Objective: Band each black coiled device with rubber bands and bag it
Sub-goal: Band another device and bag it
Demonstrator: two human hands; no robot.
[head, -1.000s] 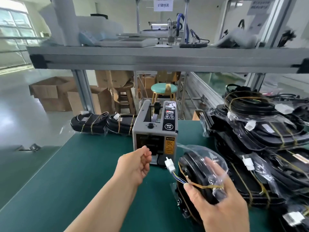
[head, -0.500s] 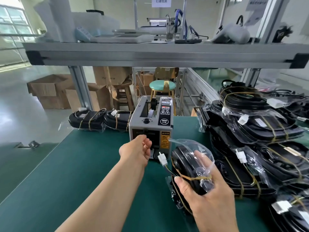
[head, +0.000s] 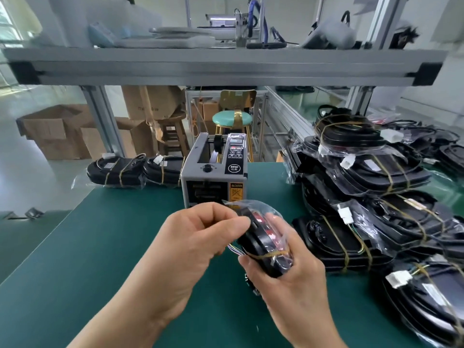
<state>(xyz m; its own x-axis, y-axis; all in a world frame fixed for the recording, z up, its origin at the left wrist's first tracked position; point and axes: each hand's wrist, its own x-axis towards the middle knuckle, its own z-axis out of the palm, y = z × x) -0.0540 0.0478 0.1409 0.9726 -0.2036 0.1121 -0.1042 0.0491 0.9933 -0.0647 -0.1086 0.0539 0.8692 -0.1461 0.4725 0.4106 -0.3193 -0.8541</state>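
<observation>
My right hand [head: 291, 287] grips a black coiled device [head: 258, 247] from below, holding it above the green table [head: 100, 247]. The device sits inside a clear plastic bag [head: 266, 209], and a yellowish rubber band [head: 273, 253] crosses its lower part. Coloured wires stick out on its left side. My left hand [head: 200, 234] is curled, its thumb and fingertips pinching the bag's top left edge. A small clear flap juts out above those fingers; I cannot tell whether it is tape or bag.
A grey tape dispenser [head: 213, 172] stands just behind the hands. A tall pile of bagged, banded devices [head: 376, 177] fills the right side of the table. Two more bagged devices [head: 118, 169] lie at the back left. An aluminium shelf beam [head: 226, 69] runs overhead.
My left hand came back from the tape dispenser's slot to the bag's top edge and now pinches there. The right hand tilted the bagged device up and toward the left hand.
</observation>
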